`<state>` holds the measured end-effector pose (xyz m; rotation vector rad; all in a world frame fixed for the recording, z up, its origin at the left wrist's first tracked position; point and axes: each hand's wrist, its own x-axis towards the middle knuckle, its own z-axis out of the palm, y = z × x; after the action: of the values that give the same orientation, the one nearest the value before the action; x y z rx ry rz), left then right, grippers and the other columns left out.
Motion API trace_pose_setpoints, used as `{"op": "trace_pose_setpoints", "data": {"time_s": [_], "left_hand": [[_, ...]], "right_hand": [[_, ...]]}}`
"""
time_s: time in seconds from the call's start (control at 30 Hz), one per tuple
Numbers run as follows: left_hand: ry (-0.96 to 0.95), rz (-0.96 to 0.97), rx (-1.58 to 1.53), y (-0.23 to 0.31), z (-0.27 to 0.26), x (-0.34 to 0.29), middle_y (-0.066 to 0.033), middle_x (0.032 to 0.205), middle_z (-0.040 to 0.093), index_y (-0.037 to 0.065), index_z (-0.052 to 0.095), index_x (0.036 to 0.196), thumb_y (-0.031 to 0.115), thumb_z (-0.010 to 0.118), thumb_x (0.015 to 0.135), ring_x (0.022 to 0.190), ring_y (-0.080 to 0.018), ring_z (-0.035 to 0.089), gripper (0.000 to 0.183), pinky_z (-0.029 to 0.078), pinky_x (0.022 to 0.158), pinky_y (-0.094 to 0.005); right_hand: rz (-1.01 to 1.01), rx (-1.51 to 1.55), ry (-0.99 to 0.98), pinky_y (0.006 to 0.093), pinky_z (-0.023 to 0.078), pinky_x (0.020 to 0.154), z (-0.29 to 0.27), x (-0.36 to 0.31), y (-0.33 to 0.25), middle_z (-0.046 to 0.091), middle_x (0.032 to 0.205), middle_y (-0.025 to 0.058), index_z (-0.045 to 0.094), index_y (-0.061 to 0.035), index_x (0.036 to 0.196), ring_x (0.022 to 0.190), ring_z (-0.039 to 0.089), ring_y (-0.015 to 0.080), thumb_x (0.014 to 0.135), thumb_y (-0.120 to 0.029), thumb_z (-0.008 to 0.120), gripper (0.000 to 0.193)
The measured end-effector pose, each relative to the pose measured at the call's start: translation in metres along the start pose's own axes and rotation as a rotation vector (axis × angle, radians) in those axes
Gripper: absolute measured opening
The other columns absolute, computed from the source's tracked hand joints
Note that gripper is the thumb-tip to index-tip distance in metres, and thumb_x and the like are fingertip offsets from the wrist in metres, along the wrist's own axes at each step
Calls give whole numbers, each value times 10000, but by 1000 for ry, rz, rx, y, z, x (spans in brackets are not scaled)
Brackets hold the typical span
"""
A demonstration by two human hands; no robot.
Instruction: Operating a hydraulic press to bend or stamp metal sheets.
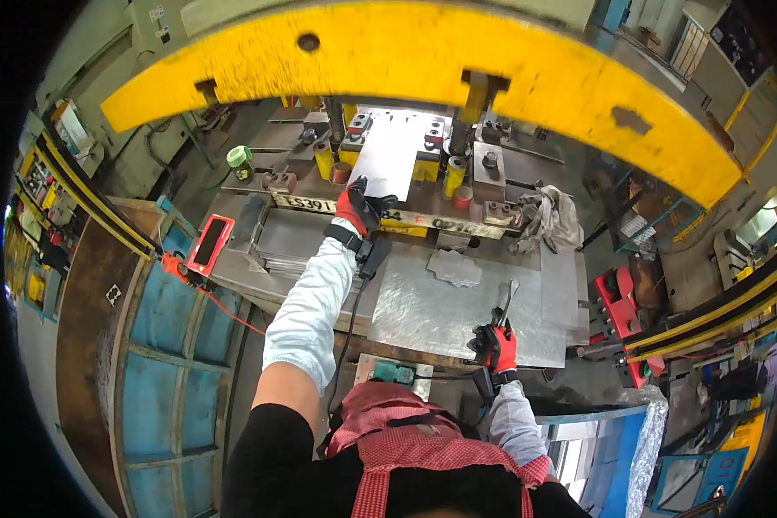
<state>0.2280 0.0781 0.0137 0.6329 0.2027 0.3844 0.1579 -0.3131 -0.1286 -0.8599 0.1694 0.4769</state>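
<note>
The gloved left hand (356, 207) grips the near edge of the metal sheet (391, 154) lying in the press die (423, 168). Nearer the person than the die, the gloved right hand (495, 344) clamps tongs (505, 304) over the steel table (457, 306).

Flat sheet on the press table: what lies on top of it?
On the sheet lies a small irregular metal piece. The right hand rests at its near edge, holding a tool. What is under the sheet is hidden.
</note>
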Motion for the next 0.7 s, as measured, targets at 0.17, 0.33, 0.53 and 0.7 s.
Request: {"op": "trace_pose_setpoints", "data": {"time_s": [0.17, 0.33, 0.53, 0.7], "left_hand": [[12, -72, -96, 6, -16, 7, -98, 1173, 500, 135, 453, 1189, 266, 376, 902, 1008, -318, 521, 324, 484, 781, -453], [-129, 109, 447, -8, -31, 25, -108, 1149, 504, 115, 462, 1155, 230, 364, 905, 984, -323, 515, 292, 473, 790, -465], [-27, 174, 523, -25, -17, 35, -130, 1027, 573, 51, 488, 1110, 300, 480, 829, 835, -324, 582, 376, 497, 745, -444], [-70, 74, 73, 3, -16, 6, -103, 1053, 575, 49, 457, 1168, 296, 417, 866, 856, -293, 592, 392, 514, 749, -422]], "right_hand": [[36, -42, 17, 322, 370, 433, 1, 3, 3, 538, 714, 118, 379, -190, 1246, 480, 450, 167, 817, -72, 528, 469], [-21, -53, 45, 327, 398, 435, -6, 2, 0, 553, 731, 121, 374, -183, 1249, 490, 475, 167, 808, -71, 544, 487], [-41, -68, 60, 394, 450, 477, -17, 6, -5, 570, 733, 143, 458, -107, 1062, 556, 540, 226, 799, -81, 555, 281], [2, -47, -10, 394, 454, 492, -5, 3, 1, 570, 741, 128, 431, -140, 1189, 590, 547, 235, 807, -87, 547, 403]]}}
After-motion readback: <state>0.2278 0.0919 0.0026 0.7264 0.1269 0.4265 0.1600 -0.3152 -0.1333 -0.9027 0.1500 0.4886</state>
